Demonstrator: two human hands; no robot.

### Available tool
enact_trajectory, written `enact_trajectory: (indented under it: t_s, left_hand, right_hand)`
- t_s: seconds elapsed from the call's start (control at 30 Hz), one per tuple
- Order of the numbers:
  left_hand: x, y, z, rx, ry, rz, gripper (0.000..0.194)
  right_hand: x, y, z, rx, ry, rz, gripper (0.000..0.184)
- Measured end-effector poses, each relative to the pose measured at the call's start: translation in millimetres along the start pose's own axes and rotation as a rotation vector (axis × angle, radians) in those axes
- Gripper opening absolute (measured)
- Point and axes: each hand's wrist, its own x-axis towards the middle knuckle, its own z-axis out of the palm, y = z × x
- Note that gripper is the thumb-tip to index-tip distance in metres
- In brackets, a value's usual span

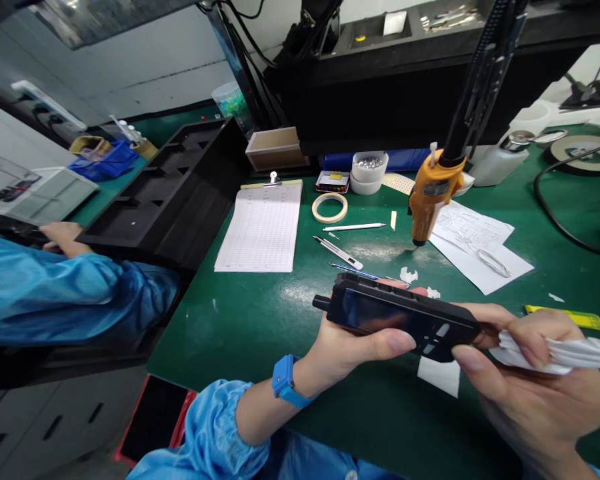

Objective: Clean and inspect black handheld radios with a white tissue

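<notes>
A black handheld radio (380, 313) with a screen, side buttons and a stubby antenna lies sideways above the green table. My left hand (350, 350) is closed around its antenna end, thumb across the front and fingers behind. At the other end, my right hand (535, 380) pinches the radio's edge between thumb and finger. A crumpled white cloth or tissue (580, 352) is also tucked in the right hand's fingers. Below the radio, a piece of white paper (439, 376) rests on the table.
An orange electric screwdriver (427, 193) hangs over the table (220, 333). Around it lie a clipboard form (263, 227), tape roll (329, 208), white pen (354, 227), utility knife (338, 253), papers (500, 263) and a yellow tool (570, 318). A co-worker's blue sleeve (45, 287) is at left, beside black trays (145, 193).
</notes>
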Motion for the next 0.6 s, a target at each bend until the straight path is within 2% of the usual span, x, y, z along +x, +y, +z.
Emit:
enact_trajectory:
  t_s: [0.13, 0.23, 0.33, 0.4, 0.43, 0.5, 0.6]
  left_hand:
    - [-1, 0, -0.6, 0.014, -0.010, -0.007, 0.044]
    - [1, 0, 2.0, 0.021, 0.030, 0.010, 0.045]
    - [7, 1, 4.2, 0.016, 0.227, 0.030, 0.053]
    - [11, 0, 3.9, 0.028, 0.358, -0.012, 0.063]
    - [13, -1, 3.6, 0.034, 0.384, -0.048, 0.067]
    - [16, -4, 3.5, 0.029, 0.364, -0.114, 0.072]
    - [16, -10, 6.6, -0.025, 0.272, -0.193, 0.077]
  right_hand:
    - [0, 0, 1, -0.011, -0.007, 0.029, 0.053]
    - [8, 4, -10, -0.052, -0.066, 0.083, 0.061]
    - [10, 11, -40, -0.239, -0.145, 0.154, 0.059]
    - [1, 17, -63, -0.487, -0.179, 0.168, 0.046]
    - [-6, 20, -73, -0.618, -0.216, 0.182, 0.040]
    - [-23, 27, -85, -0.780, -0.343, 0.263, 0.038]
    - [-44, 39, -87, -0.842, -0.387, 0.291, 0.032]
